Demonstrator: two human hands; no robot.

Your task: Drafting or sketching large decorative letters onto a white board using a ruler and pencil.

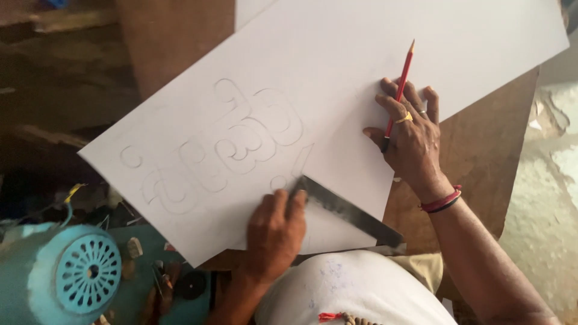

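fingers, left: left hand [274,232] flat, fingers [288,201] together and pressed down on metal square [346,210], gripping nothing; likely pinning blade so it can't slide on sheet
fingers, right: right hand [412,135] spread on white sheet [361,72], red pencil [398,87] clamped between index and middle, tip pointing up and away, off the surface; looks parked while palm weights sheet
square: steel blade runs from under left fingertips diagonally down toward right wrist, lying on sheet's near edge
sheet: large, white, tilted across brown board [475,150], under both hands
outlines: curvy pencilled outlines [229,144] just beyond left fingertips, faint grey, unfilled
motor: teal ribbed housing [66,271] well left of left wrist
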